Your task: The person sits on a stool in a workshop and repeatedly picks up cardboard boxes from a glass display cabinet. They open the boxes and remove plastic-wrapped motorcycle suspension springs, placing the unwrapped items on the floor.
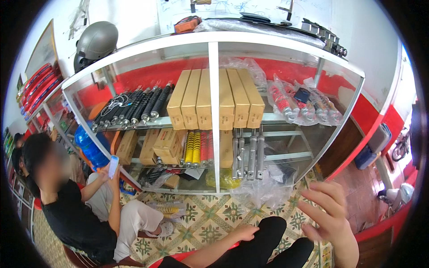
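My right hand [328, 212] is raised at the lower right, fingers spread and slightly bent, holding nothing. My left hand [246, 232] rests by my black-trousered leg [271, 232] with its fingers curled closed; whether anything is inside them is hidden. In front of me stands a white-framed glass display case [214, 111]. On its upper shelf are black shock absorbers [145, 105], brown cardboard boxes [225, 100] and red-spring shock absorbers [282, 100] in clear plastic. Below are yellow-spring shock absorbers [193, 147] and grey metal tubes [255, 156].
A seated person [76, 210] on the left holds a phone [114, 166]. Clear plastic wrapping [261, 192] hangs at the case's lower edge. A wrapped yellow spring [170, 209] lies on the patterned floor [208, 232]. A grey helmet [98, 40] sits up at the left.
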A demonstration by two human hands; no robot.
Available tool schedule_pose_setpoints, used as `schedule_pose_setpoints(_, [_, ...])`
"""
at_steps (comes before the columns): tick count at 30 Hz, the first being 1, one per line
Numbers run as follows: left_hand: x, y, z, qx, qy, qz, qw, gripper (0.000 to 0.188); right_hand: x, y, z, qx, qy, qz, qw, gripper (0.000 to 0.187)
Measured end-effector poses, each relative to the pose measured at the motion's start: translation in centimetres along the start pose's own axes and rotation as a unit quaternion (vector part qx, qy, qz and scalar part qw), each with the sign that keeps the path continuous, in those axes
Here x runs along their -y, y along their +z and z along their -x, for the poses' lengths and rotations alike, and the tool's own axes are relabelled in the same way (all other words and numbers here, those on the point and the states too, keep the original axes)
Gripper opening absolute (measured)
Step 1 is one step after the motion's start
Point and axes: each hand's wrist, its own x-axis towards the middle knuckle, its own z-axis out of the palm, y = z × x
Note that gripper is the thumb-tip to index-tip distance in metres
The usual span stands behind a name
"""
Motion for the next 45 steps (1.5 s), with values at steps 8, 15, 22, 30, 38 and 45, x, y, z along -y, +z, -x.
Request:
schedule_pose_setpoints(8, [0.5,-0.3,-1.9,0.052,0.043,-0.035,0.997,0.050,-9.1,12.4,-4.2,-0.033,0.047,0.131,0.990,0.050])
schedule_pose_setpoints(15, [-0.9,-1.1,-2.1,0.063,0.093,0.272,0.956,0.030,-12.2,19.5,-11.2,-0.098,0.069,0.151,0.981,0.058])
schedule_pose_setpoints(22, [-0.8,3.4,-6.1,0.060,0.111,0.518,0.846,0.026,-7.0,26.4,-19.5,-0.123,-0.178,0.187,0.958,0.059])
schedule_pose_setpoints(30, [-0.8,-3.2,-1.7,0.113,0.056,0.776,0.618,0.030,-4.4,34.4,-28.2,-0.042,-0.103,0.242,0.964,0.074])
schedule_pose_setpoints(38, [-0.8,-3.2,-1.8,0.105,0.131,0.886,0.431,0.030,-5.1,37.0,-29.4,-0.125,-0.079,0.284,0.947,0.069])
schedule_pose_setpoints(45, [-1.3,-3.7,-1.3,0.090,0.150,0.906,0.386,0.033,-5.4,36.2,-29.1,-0.115,-0.080,0.276,0.951,0.072])
